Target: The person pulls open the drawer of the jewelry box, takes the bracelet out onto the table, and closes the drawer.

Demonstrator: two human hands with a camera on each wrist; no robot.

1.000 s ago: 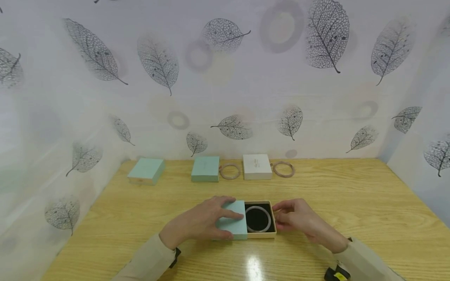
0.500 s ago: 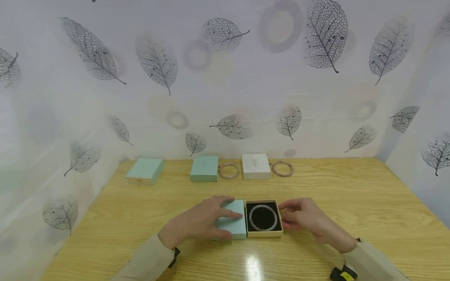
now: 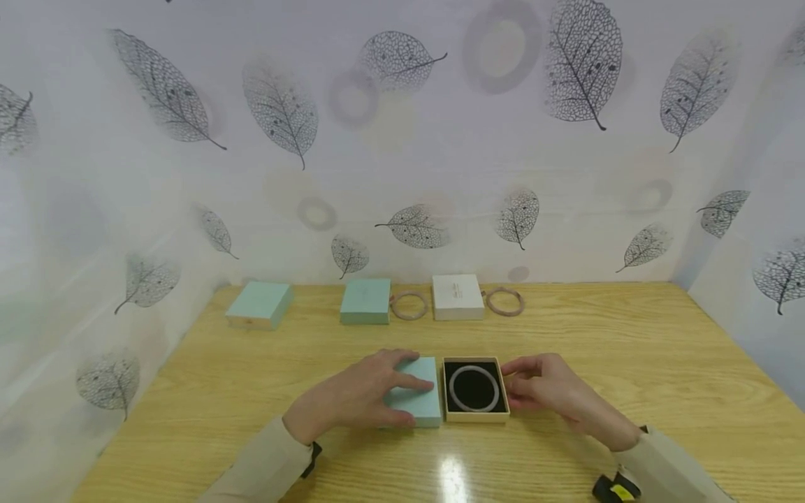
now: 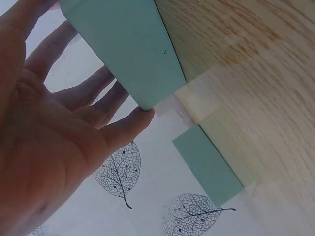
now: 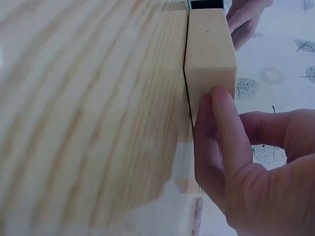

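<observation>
My left hand (image 3: 361, 391) holds a mint-green box sleeve (image 3: 411, 402) on the table, thumb at its near edge and the other fingers spread over the top and far side. In the left wrist view the sleeve's plain end (image 4: 123, 54) faces the palm. Just right of the sleeve, with a narrow gap, lies the cream inner tray (image 3: 476, 418), lined in black. A pale bangle (image 3: 453, 391) lies flat in it. My right hand (image 3: 547, 388) pinches at the tray's right end (image 5: 209, 78), thumb and fingertips close together; what lies between the fingertips is hidden.
Along the back stand a mint box (image 3: 260, 304) at left, another mint box (image 3: 366, 300) and a white box (image 3: 458, 297). One bangle (image 3: 409, 316) lies between the latter two, another bangle (image 3: 505, 312) right of the white box. A leaf-patterned cloth (image 3: 415, 154) hangs behind the wooden table (image 3: 597, 335).
The right hand has drawn the tray rightward, fully out of the sleeve, and a small gap has opened between them. The left hand has stayed in place on the sleeve.
</observation>
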